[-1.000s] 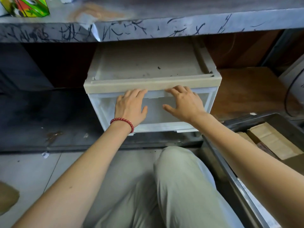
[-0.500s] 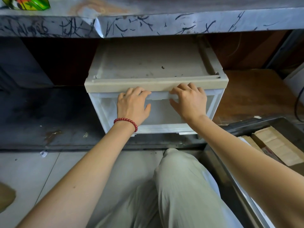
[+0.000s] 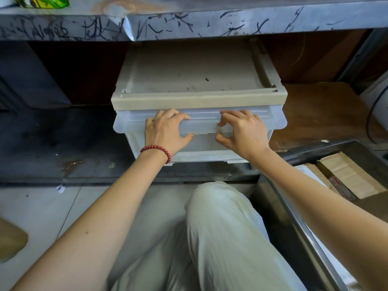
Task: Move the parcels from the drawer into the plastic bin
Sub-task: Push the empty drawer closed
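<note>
While left hand (image 3: 165, 132) and right hand (image 3: 244, 132) grip the drawer (image 3: 202, 122) lip, parcels (image 3: 348, 175) in bin (image 3: 327, 145)

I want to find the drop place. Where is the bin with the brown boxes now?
In the head view the bin lies at the lower right, just right of the right forearm and below-right of the translucent drawer.

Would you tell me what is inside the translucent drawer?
Hidden: the drawer is barely open, its frosted front shows no shapes; left hand and right hand grip its lip.
</note>
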Demonstrator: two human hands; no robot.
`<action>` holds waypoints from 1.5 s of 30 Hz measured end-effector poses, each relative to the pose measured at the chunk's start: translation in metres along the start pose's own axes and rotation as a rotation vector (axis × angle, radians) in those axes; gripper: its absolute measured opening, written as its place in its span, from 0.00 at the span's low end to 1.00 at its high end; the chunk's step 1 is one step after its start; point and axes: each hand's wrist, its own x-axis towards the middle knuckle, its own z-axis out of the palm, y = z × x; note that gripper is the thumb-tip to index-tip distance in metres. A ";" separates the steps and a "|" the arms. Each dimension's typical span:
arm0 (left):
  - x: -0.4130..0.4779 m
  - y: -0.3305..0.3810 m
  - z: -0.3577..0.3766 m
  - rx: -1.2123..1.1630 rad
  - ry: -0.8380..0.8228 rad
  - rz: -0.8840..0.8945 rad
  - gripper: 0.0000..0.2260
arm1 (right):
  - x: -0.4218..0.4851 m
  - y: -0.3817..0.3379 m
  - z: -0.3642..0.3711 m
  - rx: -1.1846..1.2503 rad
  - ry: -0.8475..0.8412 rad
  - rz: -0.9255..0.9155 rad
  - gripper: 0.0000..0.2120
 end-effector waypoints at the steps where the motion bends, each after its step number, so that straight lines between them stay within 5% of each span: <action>1: -0.005 0.001 -0.002 -0.003 -0.012 0.005 0.20 | -0.005 -0.001 -0.002 0.010 -0.025 0.008 0.14; 9: -0.045 0.012 -0.026 0.034 -0.126 0.022 0.18 | -0.039 -0.010 -0.030 0.041 -0.217 0.004 0.26; 45: -0.132 0.024 -0.024 -0.020 -0.260 0.017 0.18 | -0.121 -0.016 -0.027 0.121 -0.295 -0.001 0.22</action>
